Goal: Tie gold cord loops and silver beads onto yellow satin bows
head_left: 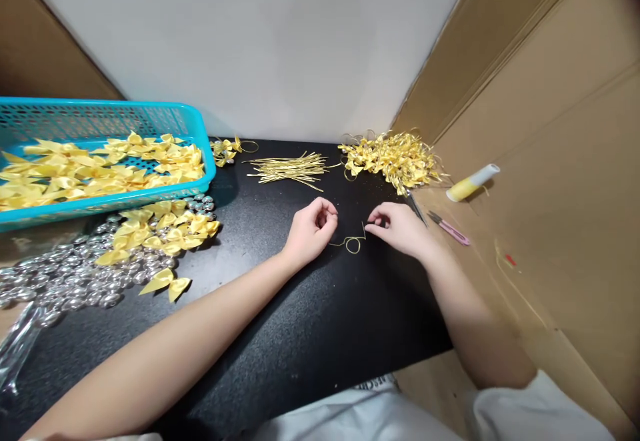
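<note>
My left hand (313, 227) and my right hand (397, 226) rest on the black table (300, 334), each pinching one end of a thin gold cord (351, 243). The cord forms a small loop lying on the table between the two hands. Behind the hands lies a bundle of cut gold cords (290, 167). A pile of finished yellow bows with gold loops (393, 157) sits at the back right.
A turquoise basket (197, 135) holding yellow ribbon bows stands at the left. More loose yellow bows (160, 231) and silver beads (60, 277) lie below it. Scissors with pink handles (447, 227) and a yellow-white glue tube (473, 183) lie on cardboard at right.
</note>
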A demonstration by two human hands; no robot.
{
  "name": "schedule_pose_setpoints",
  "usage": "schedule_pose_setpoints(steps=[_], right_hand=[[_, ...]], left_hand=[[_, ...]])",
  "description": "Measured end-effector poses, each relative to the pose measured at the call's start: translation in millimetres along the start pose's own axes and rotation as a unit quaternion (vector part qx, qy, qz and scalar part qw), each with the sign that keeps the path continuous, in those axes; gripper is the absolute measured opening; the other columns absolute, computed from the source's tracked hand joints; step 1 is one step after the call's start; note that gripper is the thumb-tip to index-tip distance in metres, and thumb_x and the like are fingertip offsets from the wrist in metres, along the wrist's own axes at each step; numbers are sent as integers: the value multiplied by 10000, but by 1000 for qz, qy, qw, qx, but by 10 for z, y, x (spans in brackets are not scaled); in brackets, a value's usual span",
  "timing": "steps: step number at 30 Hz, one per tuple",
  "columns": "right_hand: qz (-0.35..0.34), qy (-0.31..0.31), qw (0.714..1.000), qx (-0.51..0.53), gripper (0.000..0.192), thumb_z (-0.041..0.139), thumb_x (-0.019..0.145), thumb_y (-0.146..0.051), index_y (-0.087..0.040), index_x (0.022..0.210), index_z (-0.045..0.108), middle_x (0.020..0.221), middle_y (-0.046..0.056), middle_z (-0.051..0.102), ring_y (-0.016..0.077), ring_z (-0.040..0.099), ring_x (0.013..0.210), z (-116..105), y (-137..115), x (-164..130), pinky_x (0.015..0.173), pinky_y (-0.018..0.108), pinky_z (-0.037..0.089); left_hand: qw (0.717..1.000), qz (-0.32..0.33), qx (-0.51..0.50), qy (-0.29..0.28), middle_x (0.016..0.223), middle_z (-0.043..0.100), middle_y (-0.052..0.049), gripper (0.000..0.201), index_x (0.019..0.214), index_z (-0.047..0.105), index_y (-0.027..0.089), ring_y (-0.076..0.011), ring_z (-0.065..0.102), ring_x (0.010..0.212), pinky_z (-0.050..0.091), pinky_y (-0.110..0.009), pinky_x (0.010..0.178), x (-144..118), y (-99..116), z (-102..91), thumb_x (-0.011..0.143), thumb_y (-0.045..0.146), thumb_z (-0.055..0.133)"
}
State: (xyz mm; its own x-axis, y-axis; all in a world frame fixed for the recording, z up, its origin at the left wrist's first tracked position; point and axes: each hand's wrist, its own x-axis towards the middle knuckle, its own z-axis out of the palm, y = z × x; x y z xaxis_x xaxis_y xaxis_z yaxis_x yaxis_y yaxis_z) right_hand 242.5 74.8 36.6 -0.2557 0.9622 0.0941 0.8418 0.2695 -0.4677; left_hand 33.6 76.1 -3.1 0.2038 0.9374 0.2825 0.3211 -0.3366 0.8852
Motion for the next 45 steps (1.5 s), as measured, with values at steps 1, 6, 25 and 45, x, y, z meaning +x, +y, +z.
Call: schedule_pose_setpoints(steps=[1,6,25,45], right_hand=[[7,10,1000,1,45,718,741,-204,-189,733,677,712,9,631,135,536,600,45,13,-60,589,266,405],[-8,29,999,28,22,705,770,-182,-201,773,694,757,9,637,131,546,637,245,49,-104,626,262,443],[-63,15,995,74,108,692,795,-141,-197,704,675,739,12,645,166,573,747,268,148,-111,705,298,435],[-103,6,995,-7,188,620,808,-213,-229,881,792,696,19,675,162,598,651,219,80,-205,656,305,437]], left_hand=[[1000,11,15,-17,664,533,24,38,800,545,181,-121,487,604,398,-237,581,0,6,-7,816,197,515],[981,89,71,-157,854,650,-23,188,833,665,187,-203,572,834,453,-351,829,18,21,-159,661,224,732],[829,279,442,-196,824,618,-70,279,796,644,146,-178,558,733,410,-294,648,-61,-7,-320,963,175,423],[860,173,401,-264,1593,253,-136,730,1506,312,229,-365,222,1458,148,-607,1151,-496,30,-348,896,613,427]])
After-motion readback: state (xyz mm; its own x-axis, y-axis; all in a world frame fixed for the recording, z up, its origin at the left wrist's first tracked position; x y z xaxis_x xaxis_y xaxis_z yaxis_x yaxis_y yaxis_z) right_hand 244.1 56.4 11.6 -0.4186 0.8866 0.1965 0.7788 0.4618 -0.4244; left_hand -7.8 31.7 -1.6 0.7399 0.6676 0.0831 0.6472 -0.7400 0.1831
